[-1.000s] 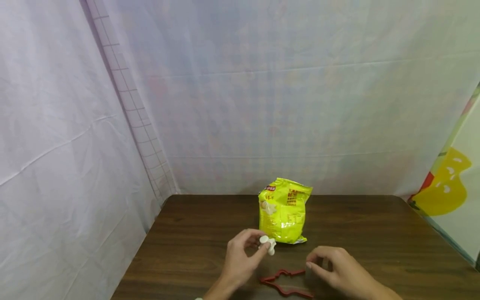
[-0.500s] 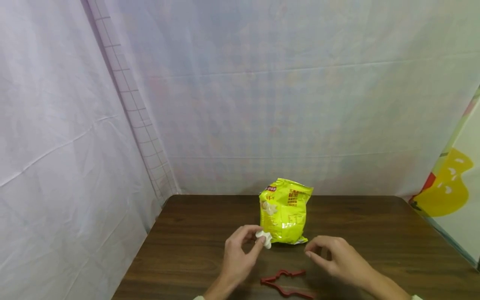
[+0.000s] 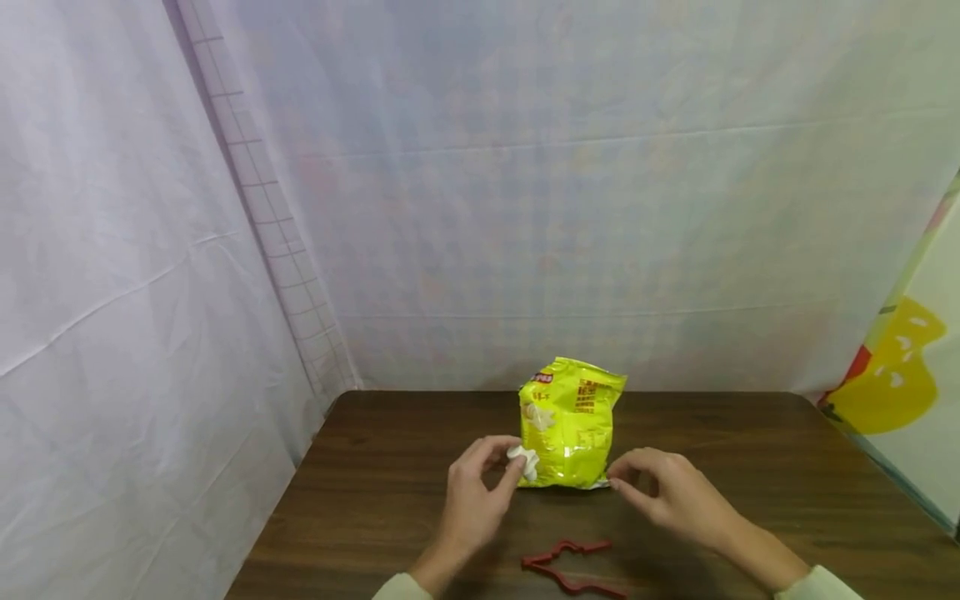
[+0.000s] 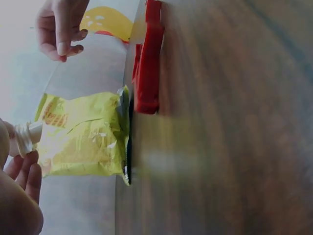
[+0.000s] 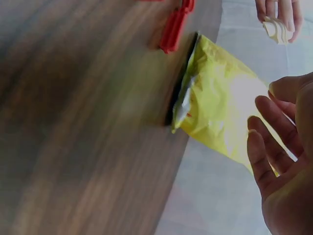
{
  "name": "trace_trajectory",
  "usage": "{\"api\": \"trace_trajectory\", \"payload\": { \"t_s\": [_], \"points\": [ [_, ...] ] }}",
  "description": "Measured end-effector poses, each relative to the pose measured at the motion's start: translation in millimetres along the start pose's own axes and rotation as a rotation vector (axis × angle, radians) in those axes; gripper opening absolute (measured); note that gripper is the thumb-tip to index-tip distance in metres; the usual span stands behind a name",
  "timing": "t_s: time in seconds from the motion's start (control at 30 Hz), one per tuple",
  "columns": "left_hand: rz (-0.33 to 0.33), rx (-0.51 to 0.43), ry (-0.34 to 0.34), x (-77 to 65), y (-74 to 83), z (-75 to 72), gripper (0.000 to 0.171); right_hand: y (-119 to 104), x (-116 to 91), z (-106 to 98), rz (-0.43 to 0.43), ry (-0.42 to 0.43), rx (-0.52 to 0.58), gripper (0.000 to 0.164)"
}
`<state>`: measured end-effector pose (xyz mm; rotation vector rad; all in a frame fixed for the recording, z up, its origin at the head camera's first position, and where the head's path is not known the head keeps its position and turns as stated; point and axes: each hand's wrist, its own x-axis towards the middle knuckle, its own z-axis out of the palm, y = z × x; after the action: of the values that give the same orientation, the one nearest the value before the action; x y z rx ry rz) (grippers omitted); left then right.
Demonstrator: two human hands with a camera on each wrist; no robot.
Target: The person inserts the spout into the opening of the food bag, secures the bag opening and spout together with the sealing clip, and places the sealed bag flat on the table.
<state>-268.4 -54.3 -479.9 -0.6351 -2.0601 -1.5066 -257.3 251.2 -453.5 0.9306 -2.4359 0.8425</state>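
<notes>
A small white ridged spout piece (image 3: 527, 467) is pinched between the thumb and fingers of my left hand (image 3: 471, 500); the left wrist view shows its threaded-looking side (image 4: 24, 139). Behind it stands an upright yellow snack bag (image 3: 573, 425), overlapped by the white piece in the head view. My right hand (image 3: 675, 496) holds nothing, its fingers loosely bent with the fingertips close to the bag's lower right corner in the head view. On the table between the forearms lies a red hinged bag clip (image 3: 543, 559), its two arms spread toward the right.
The dark wood-grain table (image 3: 390, 467) reaches back to a pale curtain (image 3: 600, 208). Another white sheet (image 3: 135, 292) hangs along the left side. A yellow fruit-like print (image 3: 892, 383) shows on the covering at the right.
Both hands have moved away from me toward the bag, the left still pinching the white spout piece and turning it a little. The bag and the red clip stay in place.
</notes>
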Motion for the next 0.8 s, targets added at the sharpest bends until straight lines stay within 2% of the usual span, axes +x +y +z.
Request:
{"api": "trace_trajectory", "payload": {
  "t_s": [0.17, 0.3, 0.6, 0.8],
  "points": [
    [0.029, 0.036, 0.014, 10.7, 1.8, -2.4, 0.018, 2.9, 13.6, -9.6, -0.012, 0.029, -0.06, 0.028],
    [0.023, 0.06, 0.015, 17.3, 2.7, -4.6, 0.018, 4.4, 23.6, -15.5, -0.01, 0.041, -0.111, 0.025],
    [0.037, 0.075, 0.032, 27.2, 0.1, -3.6, 0.018, 9.8, 37.1, -22.1, 0.036, 0.007, -0.189, 0.014],
    [0.033, 0.083, 0.044, 36.5, -3.8, -5.2, 0.018, 12.7, 44.6, -25.1, 0.022, 0.022, -0.228, 0.014]
  ]
}}
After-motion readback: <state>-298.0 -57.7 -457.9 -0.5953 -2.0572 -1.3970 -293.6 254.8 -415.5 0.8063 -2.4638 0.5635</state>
